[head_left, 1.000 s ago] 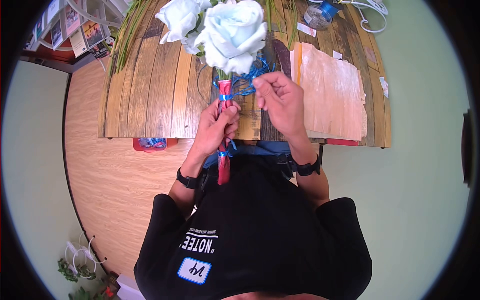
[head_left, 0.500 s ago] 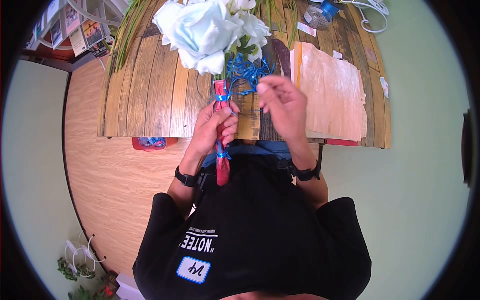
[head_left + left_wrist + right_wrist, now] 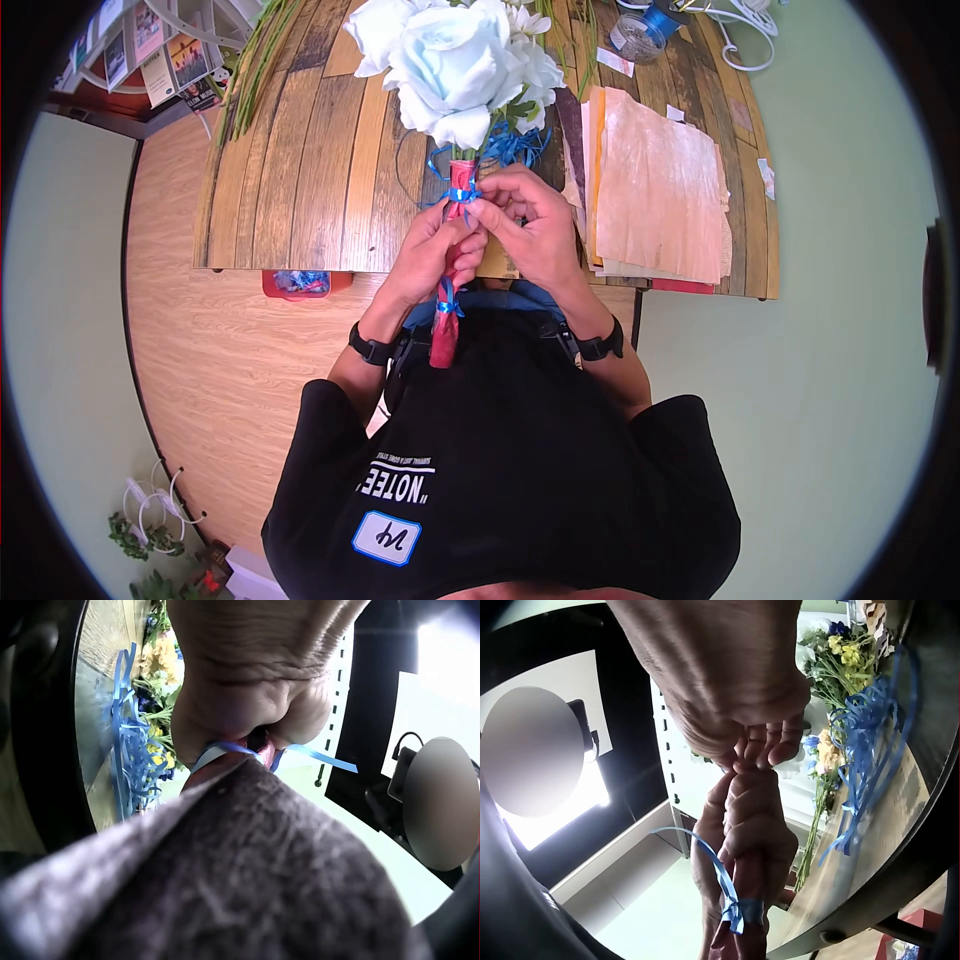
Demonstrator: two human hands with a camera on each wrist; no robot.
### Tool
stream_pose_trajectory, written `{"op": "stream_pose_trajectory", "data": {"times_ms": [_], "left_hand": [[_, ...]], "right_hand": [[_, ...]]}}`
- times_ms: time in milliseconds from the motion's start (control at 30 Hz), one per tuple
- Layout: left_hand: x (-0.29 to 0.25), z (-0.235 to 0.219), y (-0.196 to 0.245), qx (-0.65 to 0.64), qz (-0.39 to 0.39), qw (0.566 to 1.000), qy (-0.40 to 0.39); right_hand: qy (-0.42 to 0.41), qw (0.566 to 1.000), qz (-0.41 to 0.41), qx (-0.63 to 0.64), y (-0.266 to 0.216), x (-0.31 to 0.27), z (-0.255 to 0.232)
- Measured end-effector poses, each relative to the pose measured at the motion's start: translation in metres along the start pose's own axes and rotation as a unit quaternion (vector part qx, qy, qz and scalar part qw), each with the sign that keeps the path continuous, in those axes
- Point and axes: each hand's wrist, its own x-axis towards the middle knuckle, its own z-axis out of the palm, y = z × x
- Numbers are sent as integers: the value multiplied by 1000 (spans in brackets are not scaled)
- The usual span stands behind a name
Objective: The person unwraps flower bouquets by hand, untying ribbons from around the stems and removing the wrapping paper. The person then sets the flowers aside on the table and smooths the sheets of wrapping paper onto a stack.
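Large pale blue-white artificial roses point(image 3: 455, 75) top a bouquet whose stems are bundled in a red wrap point(image 3: 443, 345). My left hand point(image 3: 425, 258) grips this wrapped handle around its middle, fingers curled about it. A blue ribbon point(image 3: 462, 194) circles the wrap just under the flowers. There my right hand point(image 3: 538, 228) pinches the ribbon between thumb and index finger, close against the left thumb. Lower down, a second blue ribbon point(image 3: 733, 909) is tied around the handle, with loose ends sticking out in the right wrist view.
On the wooden table point(image 3: 300, 190), a tangle of blue ribbon point(image 3: 520, 147) lies behind the hands. To the right is a stack of pinkish wrapping sheets point(image 3: 660, 190); a ribbon spool point(image 3: 640, 38) stands farther back. Green stems point(image 3: 245, 95) lie at left, above a red bin point(image 3: 275, 292) below table height.
My right hand has come left from beside the bouquet to the upper ribbon and pinches there. The flowers swung left, then back right; my left hand keeps its hold.
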Motion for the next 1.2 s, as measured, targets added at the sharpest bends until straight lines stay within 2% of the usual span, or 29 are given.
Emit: {"op": "stream_pose_trajectory", "data": {"times_ms": [133,333,400,433,500,633,700,800,1000,1133,1200], "left_hand": [[2,-2,-2,8,1,1000,-12],[2,-3,0,-3,2,1000,-31],[2,1,4,1,5,1000,-31],[1,2,5,5,8,999,-30],[0,0,6,-9,3,999,-44],[3,-4,4,-34,-7,997,-66],[5,0,5,-23,-4,998,-52],[5,2,4,-4,1,999,-37],[6,2,1,35,7,999,-41],[6,9,3,24,24,999,-23],[9,6,2,28,29,999,-15]], "right_hand": [[-12,1000,6,-27,-5,1,-5],[-40,996,-59,-52,0,8,-12],[-31,998,-44,39,7,9,-12],[-32,998,-44,39,7,8,-12],[-46,972,19,232,6,7,-13],[-47,967,43,246,10,6,-16],[-21,967,-24,253,10,5,-9],[-17,970,-53,236,10,4,-7],[-24,971,-23,238,1,5,-13],[-11,976,-45,212,0,3,-13],[-8,981,-1,195,-6,0,-16]]}}
